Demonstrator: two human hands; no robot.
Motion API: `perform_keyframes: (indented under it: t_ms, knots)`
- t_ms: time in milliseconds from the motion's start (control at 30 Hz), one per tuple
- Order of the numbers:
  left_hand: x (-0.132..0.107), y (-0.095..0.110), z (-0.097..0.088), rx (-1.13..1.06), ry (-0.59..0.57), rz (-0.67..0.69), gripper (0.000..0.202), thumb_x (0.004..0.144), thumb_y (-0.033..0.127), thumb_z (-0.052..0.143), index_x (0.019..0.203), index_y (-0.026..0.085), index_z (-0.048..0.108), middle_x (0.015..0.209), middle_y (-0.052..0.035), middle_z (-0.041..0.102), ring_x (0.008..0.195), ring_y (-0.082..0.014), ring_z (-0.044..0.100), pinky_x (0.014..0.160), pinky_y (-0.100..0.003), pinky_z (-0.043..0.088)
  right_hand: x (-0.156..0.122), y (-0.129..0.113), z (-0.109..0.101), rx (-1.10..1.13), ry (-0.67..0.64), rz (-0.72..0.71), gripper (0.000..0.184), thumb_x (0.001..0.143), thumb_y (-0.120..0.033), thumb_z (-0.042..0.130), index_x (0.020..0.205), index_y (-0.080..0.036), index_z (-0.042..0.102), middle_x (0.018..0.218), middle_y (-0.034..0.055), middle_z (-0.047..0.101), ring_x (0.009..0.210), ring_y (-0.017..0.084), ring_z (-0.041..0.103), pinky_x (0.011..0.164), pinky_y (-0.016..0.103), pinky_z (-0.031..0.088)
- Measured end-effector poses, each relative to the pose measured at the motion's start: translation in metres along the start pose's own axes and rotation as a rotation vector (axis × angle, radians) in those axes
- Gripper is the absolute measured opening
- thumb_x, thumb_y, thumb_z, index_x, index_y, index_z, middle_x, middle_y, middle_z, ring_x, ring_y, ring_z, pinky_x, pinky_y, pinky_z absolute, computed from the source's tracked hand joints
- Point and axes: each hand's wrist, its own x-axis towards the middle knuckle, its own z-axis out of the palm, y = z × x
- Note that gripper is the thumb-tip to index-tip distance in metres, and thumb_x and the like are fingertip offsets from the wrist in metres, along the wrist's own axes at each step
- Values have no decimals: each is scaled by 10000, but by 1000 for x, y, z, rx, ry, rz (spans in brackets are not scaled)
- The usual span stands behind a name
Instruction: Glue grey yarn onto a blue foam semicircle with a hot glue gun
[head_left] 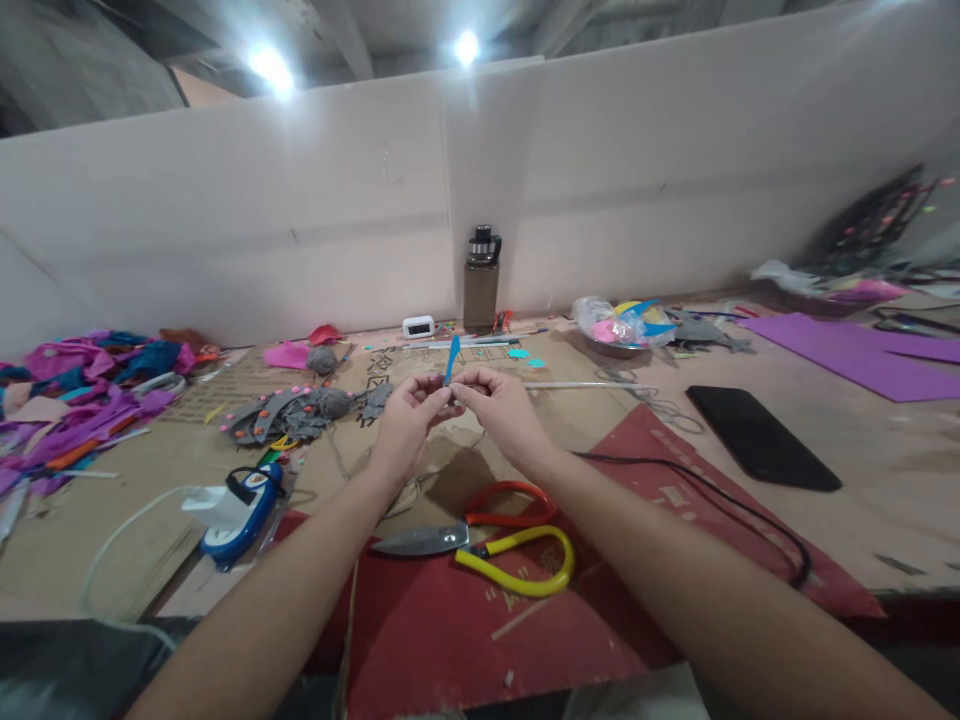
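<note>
Both hands are raised together over the middle of the table. My left hand [409, 420] and my right hand [499, 405] pinch a small blue strip [451, 358] that sticks up between the fingertips. All fingers are curled in a pinch. Below the hands, scissors [487, 545] with one red and one yellow handle lie shut on a red sheet [600, 610]. A black cord [720, 500] runs across that sheet near my right forearm.
A blue-and-white glue gun [240, 510] lies at left, beyond it grey felt pieces [292, 412] and a heap of purple scraps [67, 400]. A brown bottle [481, 280] stands at the back wall. Also visible: black phone [761, 437], purple sheet [862, 355], bowl of coloured bits [622, 325].
</note>
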Motion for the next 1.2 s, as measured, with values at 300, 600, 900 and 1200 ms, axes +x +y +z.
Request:
perform_keyframes:
  t_ms: [300, 600, 900, 1200]
  knots:
    - [0, 3, 2, -16, 8, -3, 225, 690, 273, 712, 819, 153, 571, 793, -6, 650, 716, -115, 640, 750, -300, 551, -5, 3, -2, -300, -43, -355, 185, 831, -248, 507, 893, -205, 676, 892, 41, 656, 869, 161, 581, 812, 302, 430]
    - [1, 7, 2, -40, 61, -20, 131, 703, 206, 676, 740, 144, 566, 704, 9, 629, 593, -76, 595, 756, -290, 556, -4, 3, -6, -397, 28, -397, 145, 830, -228, 510, 784, -191, 643, 834, 43, 651, 837, 168, 575, 790, 308, 424]
    - [1, 10, -1, -120, 71, -41, 203, 654, 127, 680, 806, 139, 546, 738, -18, 649, 610, -91, 608, 734, -306, 558, -2, 8, -8, -454, 46, -399, 131, 831, -224, 530, 796, -187, 650, 804, 39, 634, 802, 159, 565, 747, 298, 424]
    - [6, 4, -5, -88, 97, -36, 191, 628, 195, 749, 717, 126, 594, 723, 10, 624, 670, -81, 606, 727, -255, 545, -2, 8, -8, -498, 1, -396, 138, 835, -210, 538, 832, -195, 675, 813, 43, 636, 805, 163, 562, 753, 305, 428]
